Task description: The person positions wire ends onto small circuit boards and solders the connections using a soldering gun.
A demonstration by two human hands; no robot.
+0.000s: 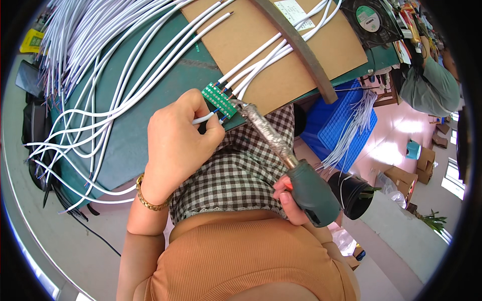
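A small green circuit board [212, 94] lies at the near edge of a brown board, with several white cables [261, 65] running from its far side. My left hand [183, 133] is closed on a white cable [205, 118], pinched between thumb and fingers, its blue wire end against the circuit board's near side. In my right hand [292, 205] is a soldering iron [271, 134] with a dark green handle and a silvery wrapped shaft. Its tip touches or hovers just over the circuit board's right end; I cannot tell which.
A brown board [326, 55] with a curved dark bar [301, 45] across it lies on the green table mat [125, 150]. Loose white cables [75, 45] pile up at the far left. To the right are a black fan [369, 20], a blue crate [326, 125], a black bin [351, 198] and another person [432, 85].
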